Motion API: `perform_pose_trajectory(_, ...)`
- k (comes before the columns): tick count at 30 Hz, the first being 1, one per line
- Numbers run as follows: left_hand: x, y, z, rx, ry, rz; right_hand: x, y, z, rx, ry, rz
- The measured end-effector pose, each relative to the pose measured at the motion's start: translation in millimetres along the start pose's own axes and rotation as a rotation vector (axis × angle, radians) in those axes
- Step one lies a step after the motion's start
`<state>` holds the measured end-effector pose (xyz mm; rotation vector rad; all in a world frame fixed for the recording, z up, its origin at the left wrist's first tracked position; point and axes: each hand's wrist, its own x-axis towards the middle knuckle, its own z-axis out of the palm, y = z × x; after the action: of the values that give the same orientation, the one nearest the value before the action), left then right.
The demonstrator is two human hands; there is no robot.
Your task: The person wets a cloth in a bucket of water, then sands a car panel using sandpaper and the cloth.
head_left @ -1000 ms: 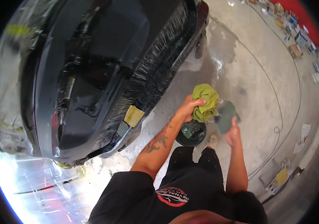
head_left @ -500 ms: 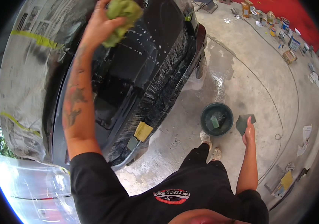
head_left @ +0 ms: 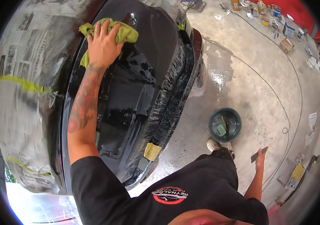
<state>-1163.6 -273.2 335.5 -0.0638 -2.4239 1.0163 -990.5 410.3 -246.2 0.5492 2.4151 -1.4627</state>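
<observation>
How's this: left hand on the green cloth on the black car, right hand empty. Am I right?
Not quite: the right hand isn't empty; the head view shows it holding a thin dark pad. The left hand is on the green cloth on the black car.

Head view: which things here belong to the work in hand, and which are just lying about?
In the work:
- green cloth, under the left hand on the dark car
- dark flat pad, in the right hand
- probably the bucket and the yellow pad on the car

Apparently lying about:
- cardboard box
- white paper
</observation>
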Motion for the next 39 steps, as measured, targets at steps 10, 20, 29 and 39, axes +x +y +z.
perform_pose_trajectory(10,118,12,79,-0.002,-0.002,0.075,48,-230,133,0.617,-0.211,0.329)
perform_pose_trajectory(20,97,-27,30,-0.301,-0.117,0.264,59,-640,323,0.752,-0.577,-0.898)
perform_pose_trajectory(29,84,-38,13,-0.317,-0.110,0.234,-58,-658,372,0.282,-0.287,-1.208)
perform_pose_trajectory(39,76,-39,15,-0.375,-0.070,0.219,-80,-681,367,0.311,-0.209,-1.256)
